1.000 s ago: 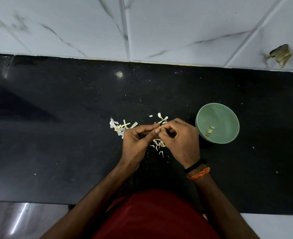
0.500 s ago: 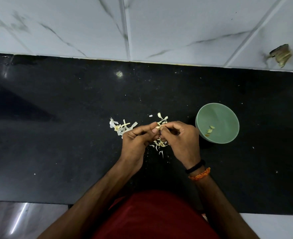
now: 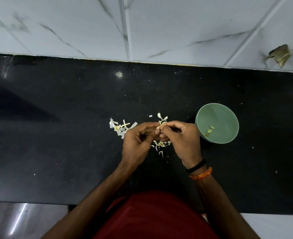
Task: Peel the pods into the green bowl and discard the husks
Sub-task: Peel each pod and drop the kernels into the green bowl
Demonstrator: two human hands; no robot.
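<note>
My left hand (image 3: 136, 141) and my right hand (image 3: 183, 140) meet fingertip to fingertip above the black counter (image 3: 56, 135), both pinching one small pale pod (image 3: 158, 127) between them. A green bowl (image 3: 217, 109) stands just right of my right hand and holds a few small peeled pieces (image 3: 210, 130). Pale husks lie on the counter: one heap (image 3: 120, 125) left of my left hand, another husk heap (image 3: 161, 144) under and between the hands, and a few husk scraps (image 3: 162, 118) just beyond my fingertips.
A white marbled tiled wall (image 3: 159, 28) rises behind the counter, with a brown scrap (image 3: 279, 55) stuck on it at the right. Small white crumbs dot the counter. My red shirt (image 3: 152, 218) fills the bottom, at the counter's front edge.
My hands have shifted slightly away from me and my fingers have worked the pod. A pale strip of it now shows between the fingertips. The bowl and husk heaps have not moved.
</note>
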